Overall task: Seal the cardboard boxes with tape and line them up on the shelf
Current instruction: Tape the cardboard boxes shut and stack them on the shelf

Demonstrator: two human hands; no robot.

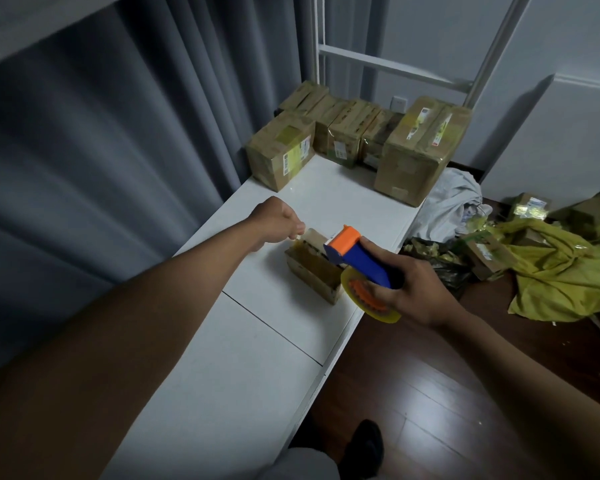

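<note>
White laminate shelf (257,341), its top in two panels with a seam between them, runs along grey curtains (101,150) toward a white metal frame (388,62) and a pale wall with a socket (399,103). Beyond the small cardboard box (314,271) that is being sealed, at the shelf's far end, stands a row of taped cardboard boxes (347,136), touching or just beside one another, with the largest box (416,150) at the row's right.

Right of the small box, off the shelf edge, dark wood floor (430,393) carries a heap of yellow plastic bags (561,271), grey cloth (451,202) and more parcels (489,258).

The small box sits near the shelf's right edge, well short of the row. It looks light and fairly stiff, with worn corners that could crush under a hard squeeze; glossy tape on its sides may be slippery. It would probably be best taken by its two long sides, or steadied from above while tape is drawn across.

Over it, the right hand (409,289) has its grip closed round the blue handle of an orange-and-blue tape dispenser (357,261) loaded with a yellowish roll. The left hand (274,220), at the box's far end, pinches what appears to be the tape's free end (300,233); the fine contact is too small to tell.
</note>
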